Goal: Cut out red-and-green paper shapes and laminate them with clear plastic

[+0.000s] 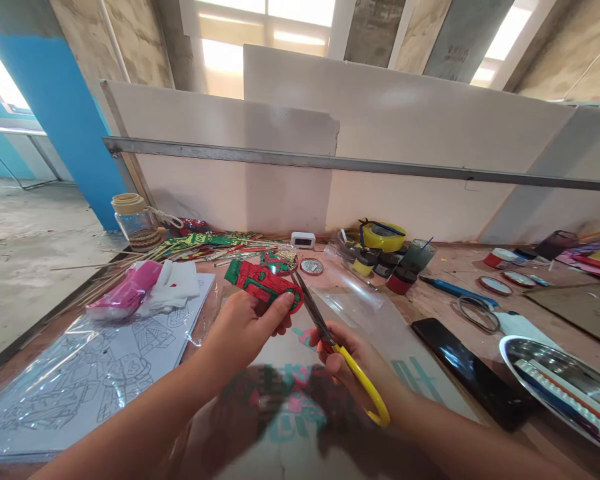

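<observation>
Red-green, seemingly glittered cutout [265, 283]

Wooden bench [445, 303] w/ plastic-wrapped drawing sheet [80, 380], phone [473, 373], paint pots [380, 263], steel tray [515, 347].

Left hand [243, 328] pinching a red and green cutout [263, 282], right hand [353, 367] gripping yellow-handled scissors [336, 347] with blades at the cutout's right edge, black phone [467, 370] near right, pink packet [127, 293] left, paint pots [380, 263] far.

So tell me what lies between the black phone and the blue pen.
Head view: a loose wire ring on bare table, between the black phone and the blue pen.
</observation>
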`<action>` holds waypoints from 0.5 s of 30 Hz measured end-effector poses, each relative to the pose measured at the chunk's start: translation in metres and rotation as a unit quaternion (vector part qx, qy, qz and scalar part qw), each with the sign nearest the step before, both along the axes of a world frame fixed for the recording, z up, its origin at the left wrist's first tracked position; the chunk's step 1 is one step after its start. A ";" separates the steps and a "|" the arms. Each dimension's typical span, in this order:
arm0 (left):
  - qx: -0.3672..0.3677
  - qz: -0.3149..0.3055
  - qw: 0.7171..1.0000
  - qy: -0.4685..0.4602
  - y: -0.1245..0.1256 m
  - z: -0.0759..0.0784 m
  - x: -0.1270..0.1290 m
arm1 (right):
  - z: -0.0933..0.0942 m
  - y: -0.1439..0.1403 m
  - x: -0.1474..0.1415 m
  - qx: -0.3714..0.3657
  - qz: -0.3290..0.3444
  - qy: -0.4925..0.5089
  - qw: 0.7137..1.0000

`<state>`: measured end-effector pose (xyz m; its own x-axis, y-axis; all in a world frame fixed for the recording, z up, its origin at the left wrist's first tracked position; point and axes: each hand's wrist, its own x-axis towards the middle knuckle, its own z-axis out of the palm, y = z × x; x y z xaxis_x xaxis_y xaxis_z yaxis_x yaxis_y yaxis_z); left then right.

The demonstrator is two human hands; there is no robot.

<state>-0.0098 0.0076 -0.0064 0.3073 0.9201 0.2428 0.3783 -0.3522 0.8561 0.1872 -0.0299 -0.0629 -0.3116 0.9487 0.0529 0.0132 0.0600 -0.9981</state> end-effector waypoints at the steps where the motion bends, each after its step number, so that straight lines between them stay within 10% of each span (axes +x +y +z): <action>1: 0.002 -0.002 1.000 0.001 0.000 0.001 -0.001 | -0.001 0.001 0.001 0.000 0.006 -0.004 1.000; 15: 0.046 -0.018 0.997 0.067 0.005 0.011 -0.013 | -0.003 -0.001 0.000 -0.016 0.038 -0.003 0.999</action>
